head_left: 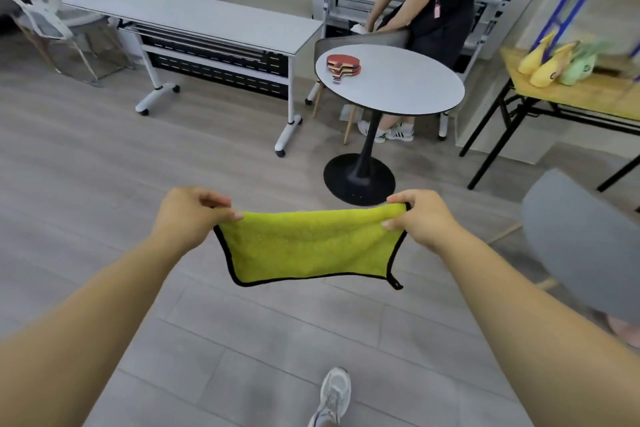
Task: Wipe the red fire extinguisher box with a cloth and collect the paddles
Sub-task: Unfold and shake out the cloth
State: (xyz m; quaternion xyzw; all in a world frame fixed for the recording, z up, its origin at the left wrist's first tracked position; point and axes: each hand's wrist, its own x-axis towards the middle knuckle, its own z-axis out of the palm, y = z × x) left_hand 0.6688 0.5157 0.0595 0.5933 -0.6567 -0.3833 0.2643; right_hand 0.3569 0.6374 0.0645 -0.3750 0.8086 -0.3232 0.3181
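Observation:
A yellow-green cloth [311,246] with a black hem hangs stretched between my two hands above the floor. My left hand [188,215] pinches its top left corner and my right hand [420,218] pinches its top right corner. A stack of red table-tennis paddles [343,66] lies on the left edge of a round white table [408,87] ahead of me. No red fire extinguisher box is in view.
A person stands behind the round table beside a grey chair [360,40]. A long white folding table [194,19] is at the left. A wooden table [568,97] with yellow and green objects is at the right. Another grey chair [585,243] is close on my right.

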